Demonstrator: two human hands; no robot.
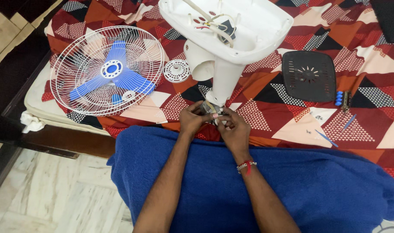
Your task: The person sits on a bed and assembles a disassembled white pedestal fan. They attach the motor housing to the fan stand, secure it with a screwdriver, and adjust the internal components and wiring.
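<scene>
Obs., head view. Person sits at bed edge, blue towel [257, 190] over lap. Both hands meet at lower end of the white fan housing's [231, 39] neck, just above the towel.

L hand [194, 118]: fingers curled, pinching a small metal part [210, 110] at the neck end. R hand [235, 129]: fingers bent and pressed close together on the same part from the other side; red thread band on wrist. Exact grip hidden by knuckles.

Housing lies tilted on the bed [266, 99], open shell facing up, wires [214, 23] visible inside.

Nearby on patterned cover: fan guard w/ blue blade [108, 71] left of housing, apart from hands. Small white round cap [176, 70] betw. guard and housing. Dark plate [309, 75] to the right; switch block w/ blue knobs [342, 99] just beside it; blue screwdriver [326, 138] below.
</scene>
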